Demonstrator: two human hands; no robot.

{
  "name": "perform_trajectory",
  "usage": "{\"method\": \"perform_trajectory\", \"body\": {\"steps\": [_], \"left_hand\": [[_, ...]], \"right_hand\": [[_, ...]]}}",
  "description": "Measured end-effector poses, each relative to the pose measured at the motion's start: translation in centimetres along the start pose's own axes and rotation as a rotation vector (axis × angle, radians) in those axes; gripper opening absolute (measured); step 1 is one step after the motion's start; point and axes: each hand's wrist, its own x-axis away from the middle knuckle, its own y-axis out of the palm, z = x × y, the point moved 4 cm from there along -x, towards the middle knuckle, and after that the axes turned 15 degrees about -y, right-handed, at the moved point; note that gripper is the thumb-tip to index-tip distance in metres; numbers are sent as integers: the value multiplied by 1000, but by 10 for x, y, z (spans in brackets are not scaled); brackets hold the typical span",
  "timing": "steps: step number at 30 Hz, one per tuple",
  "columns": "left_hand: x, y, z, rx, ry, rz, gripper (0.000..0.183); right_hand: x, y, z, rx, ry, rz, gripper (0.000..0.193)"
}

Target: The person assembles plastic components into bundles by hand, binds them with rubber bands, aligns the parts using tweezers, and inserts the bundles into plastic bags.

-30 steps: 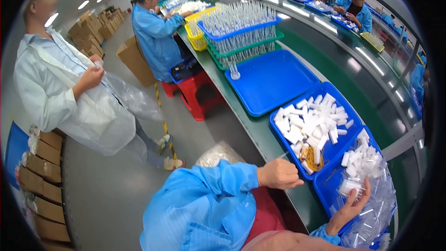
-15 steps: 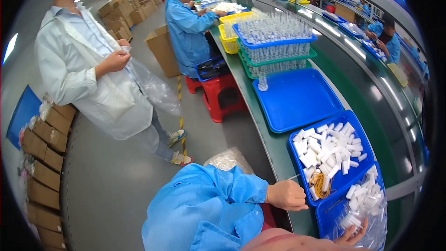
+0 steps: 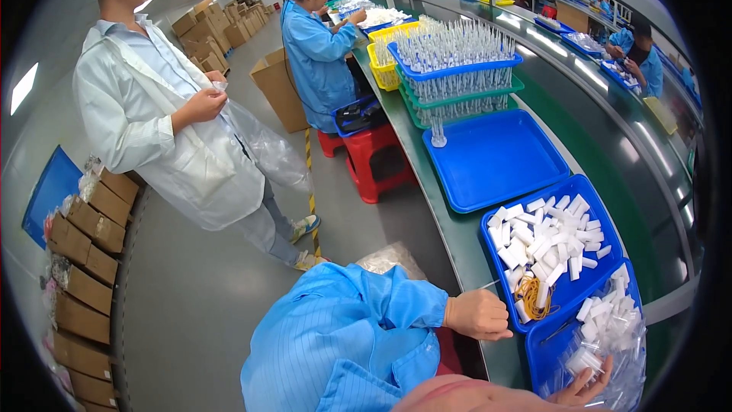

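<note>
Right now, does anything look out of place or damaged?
Mildly odd: yellow bands lie tangled among differently shaped white pieces in a blue tray, and one clear piece stands alone at a corner of the next tray, apart from the filled baskets. I see no damage.

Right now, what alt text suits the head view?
The right hand touches clear plastic at the nearest blue tray, while the left hand, fist closed, is beside a second tray of white pieces and yellow bands. Farther along are a third tray and upright clear tubes.
</note>
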Motion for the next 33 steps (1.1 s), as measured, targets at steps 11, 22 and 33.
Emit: {"method": "perform_trajectory", "body": {"steps": [11, 22, 33], "left_hand": [[4, 0, -1, -3, -53, 18, 38], [-11, -143, -93, -216, -420, 612, 38], [-53, -334, -357, 337, -1369, 828, 33]], "right_hand": [[1, 15, -43, 20, 102, -5, 44], [5, 6, -49, -78, 41, -8, 46], [7, 25, -62, -145, 2, -14, 50]]}}
